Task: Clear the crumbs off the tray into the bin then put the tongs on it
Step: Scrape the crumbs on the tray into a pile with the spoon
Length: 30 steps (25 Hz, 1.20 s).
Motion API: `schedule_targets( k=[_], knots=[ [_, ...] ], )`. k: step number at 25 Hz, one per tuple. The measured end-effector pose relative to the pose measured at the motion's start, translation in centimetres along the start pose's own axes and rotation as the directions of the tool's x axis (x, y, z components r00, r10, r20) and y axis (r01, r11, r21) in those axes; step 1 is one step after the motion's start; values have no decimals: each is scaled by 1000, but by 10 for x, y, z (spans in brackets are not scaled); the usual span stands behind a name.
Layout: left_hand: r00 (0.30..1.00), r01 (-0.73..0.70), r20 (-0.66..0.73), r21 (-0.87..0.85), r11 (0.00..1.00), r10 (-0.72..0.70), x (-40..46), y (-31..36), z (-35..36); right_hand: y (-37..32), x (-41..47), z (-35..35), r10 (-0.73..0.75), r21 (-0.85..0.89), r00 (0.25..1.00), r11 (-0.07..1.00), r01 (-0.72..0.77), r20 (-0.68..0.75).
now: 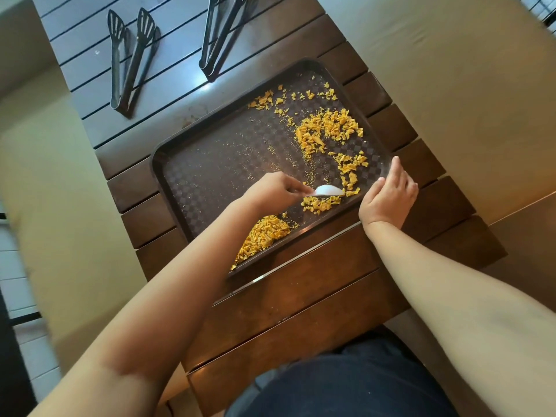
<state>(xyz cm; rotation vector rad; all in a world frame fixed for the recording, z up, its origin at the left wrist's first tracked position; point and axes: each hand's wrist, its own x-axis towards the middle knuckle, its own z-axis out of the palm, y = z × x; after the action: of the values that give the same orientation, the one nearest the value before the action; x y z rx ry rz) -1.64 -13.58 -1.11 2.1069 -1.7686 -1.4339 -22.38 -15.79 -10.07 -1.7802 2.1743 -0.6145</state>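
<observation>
Crumbs (pixel 328 127) are mostly on the tray's (pixel 192 139) right half, plus a heap at the near edge. Left hand (pixel 270 188) pinches a white scraper (pixel 329 190), right hand (pixel 389 195) rests spread on the rim. I'd keep the blade flat and sweep toward that heap. Both tongs (pixel 128 58) wait on the table (pixel 301 296); no bin in view.

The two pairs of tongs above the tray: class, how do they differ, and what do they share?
The left tongs lie spread, slotted heads apart; the right tongs lie nearly closed. The left tongs show whole; the right tongs' heads are cut off by the frame. Both are dark, on the table, off the tray.
</observation>
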Motion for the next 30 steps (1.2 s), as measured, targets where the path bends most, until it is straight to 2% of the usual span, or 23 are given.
schedule_targets(
  k=[3,7,9,12,14,18,22,24,27,30],
  knots=[
    [999,6,34,76,997,-9,-2,-3,5,0,0,-1,0,0,1000,1000,0,8],
    [992,85,80,138,987,-96,-26,-31,-14,0,0,0,4,1,1000,1000,-4,9],
    [987,124,94,47,991,-128,-36,-44,-23,0,0,0,4,1,1000,1000,-4,8],
    [984,135,-92,-179,975,-153,-30,-50,-24,-1,0,-1,7,-1,1000,1000,-7,8],
    [969,126,-182,-222,967,-168,-21,-45,-20,-1,0,0,6,-1,1000,1000,-6,4],
    [987,142,-50,-162,977,-152,-20,-37,-9,1,1,1,6,-7,1000,1000,-6,3],
    [982,157,104,-10,987,-156,-33,-47,-18,1,0,2,1,-2,1000,1000,-1,-10],
    [991,117,62,-7,993,-117,-31,-42,-24,2,1,2,-8,1,1000,1000,8,-27],
    [991,75,-105,-107,991,-86,-10,-23,-23,1,1,2,-5,0,1000,1000,5,-15],
    [995,76,-57,-113,991,-82,6,-9,-12,1,1,2,-8,-5,1000,1000,8,-22]
  ],
)
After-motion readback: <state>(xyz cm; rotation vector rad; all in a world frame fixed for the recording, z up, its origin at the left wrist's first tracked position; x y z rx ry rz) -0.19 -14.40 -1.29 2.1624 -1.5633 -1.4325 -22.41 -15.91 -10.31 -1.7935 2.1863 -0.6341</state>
